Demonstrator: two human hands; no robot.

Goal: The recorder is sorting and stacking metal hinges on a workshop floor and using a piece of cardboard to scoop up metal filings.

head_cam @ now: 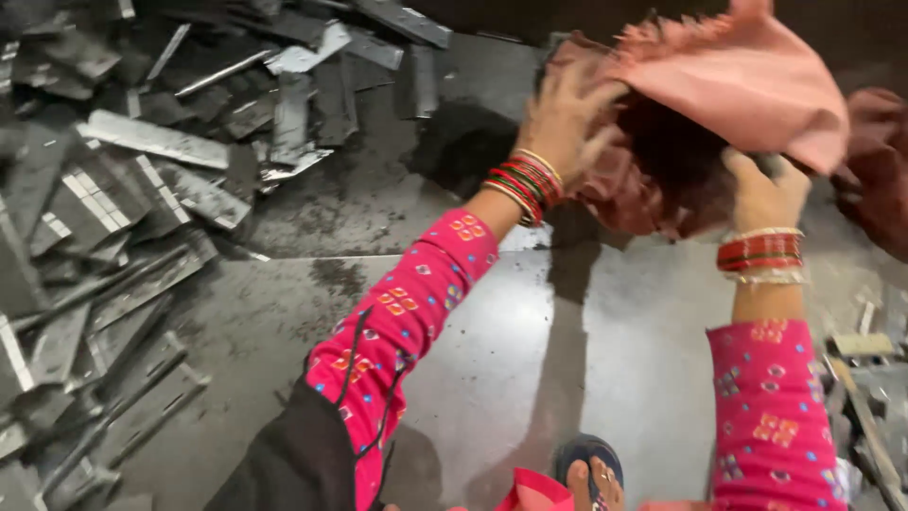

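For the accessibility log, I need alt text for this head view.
Both hands, left hand and right hand, grip a pink cloth lifted above a dark metal floor. Pink patterned sleeves and red bangles show; grey metal strips lie heaped at left.

Left hand [566,114] and right hand [766,194] grip a pink cloth [747,80], apparently lifted, beside scattered metal strips [151,139].
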